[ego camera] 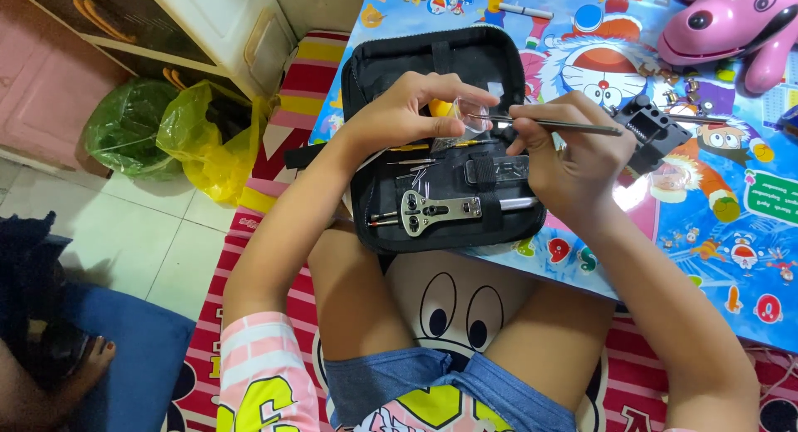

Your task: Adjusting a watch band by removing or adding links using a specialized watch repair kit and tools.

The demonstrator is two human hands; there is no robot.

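At frame centre, above an open black tool case, the left hand pinches a small clear plastic bag. The right hand grips a thin metal tool, its tip at the bag's mouth; threading it calls for steady aim.

My left hand and right hand are bare: no gloves, rings, watch or bracelet, and both forearms uncovered to above the elbow. At my left shoulder a short sleeve shows, pink-and-white striped with a large yellow printed patch; the shirt front carries the same yellow and pink print. I wear blue denim shorts, legs bare below.
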